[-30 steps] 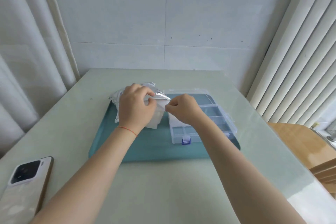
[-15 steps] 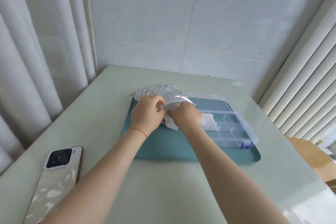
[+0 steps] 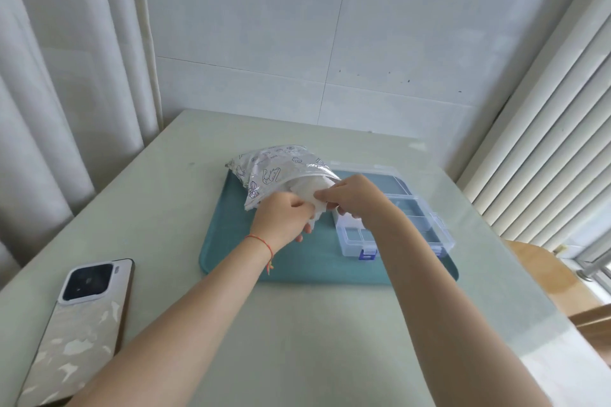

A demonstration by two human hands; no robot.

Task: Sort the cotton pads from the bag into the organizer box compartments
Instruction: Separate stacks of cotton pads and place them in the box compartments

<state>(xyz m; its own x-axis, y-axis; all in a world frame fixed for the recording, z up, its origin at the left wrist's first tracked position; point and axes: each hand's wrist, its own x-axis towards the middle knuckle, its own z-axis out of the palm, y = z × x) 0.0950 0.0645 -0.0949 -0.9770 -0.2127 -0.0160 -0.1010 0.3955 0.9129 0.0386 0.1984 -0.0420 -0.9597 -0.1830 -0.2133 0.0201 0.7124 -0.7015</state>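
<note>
Both of your hands are closed on the same thing: your right hand (image 3: pixel 352 196) pinches the white cotton pads (image 3: pixel 309 191) where they stick out of the bag's mouth, and your left hand (image 3: pixel 281 220) curls its fingers round the lower edge of that mouth, touching the pads from below. How many pads sit in the bunch cannot be told; they read as one white wad. One bag (image 3: pixel 274 170), clear plastic with a purple shell print, lies just behind your two grips, its closed end pointing away from you. One organizer box (image 3: pixel 426 220), clear with two blue latches, sits just to the right of your right-hand grip, partly under your right wrist; its compartments look bare as far as they show. Bag and box both rest on one teal tray (image 3: pixel 231 241), which lies on the pale green worktop (image 3: pixel 297 340). One phone (image 3: pixel 79 324) lies camera-up, well to the left of your left grip and nearer to you. One red thread (image 3: pixel 263 243) circles your left wrist.
</note>
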